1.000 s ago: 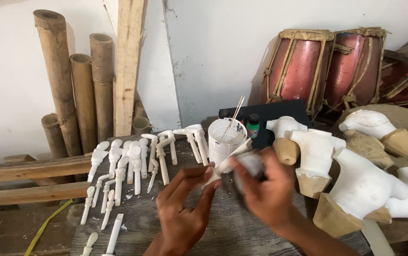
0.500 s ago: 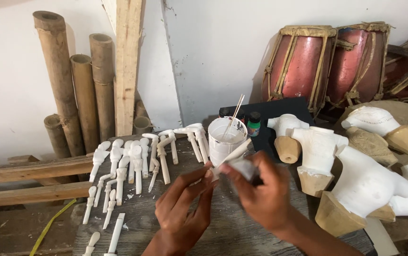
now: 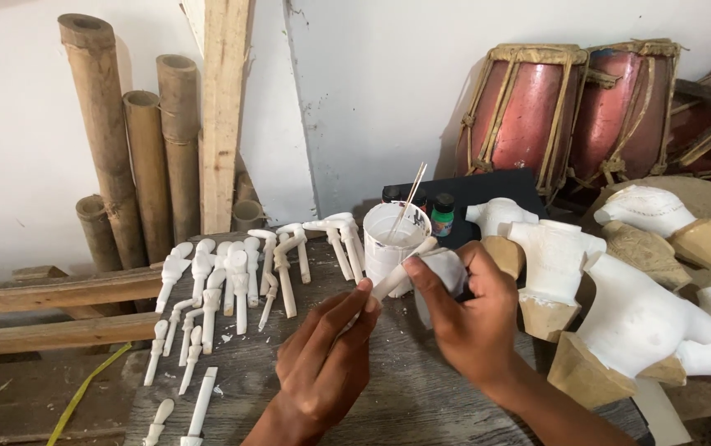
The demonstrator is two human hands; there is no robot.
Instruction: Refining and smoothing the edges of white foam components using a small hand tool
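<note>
The slim white carved limb piece (image 3: 395, 279) sits between the two hands above the wooden counter (image 3: 421, 388), just at 6 o'clock from the white cup (image 3: 392, 239). It looks like a light, stiff bit of whitewashed wood, thin enough to snap if bent, and its coat may be chalky or wet, so it is best pinched near the ends rather than across the painted middle. The left hand (image 3: 326, 363) has its fingers nearly closed, fingertips pinching the lower end of the piece. The right hand (image 3: 471, 322) is curled around a pale crumpled wad (image 3: 446, 271), likely cloth or paper, pressed to the upper end. At 9 o'clock lie rows of similar white limb pieces (image 3: 231, 289); at 3 o'clock stand white torsos (image 3: 554, 264); bamboo poles (image 3: 124, 140) and two red drums (image 3: 570, 107) stand at 12.
</note>
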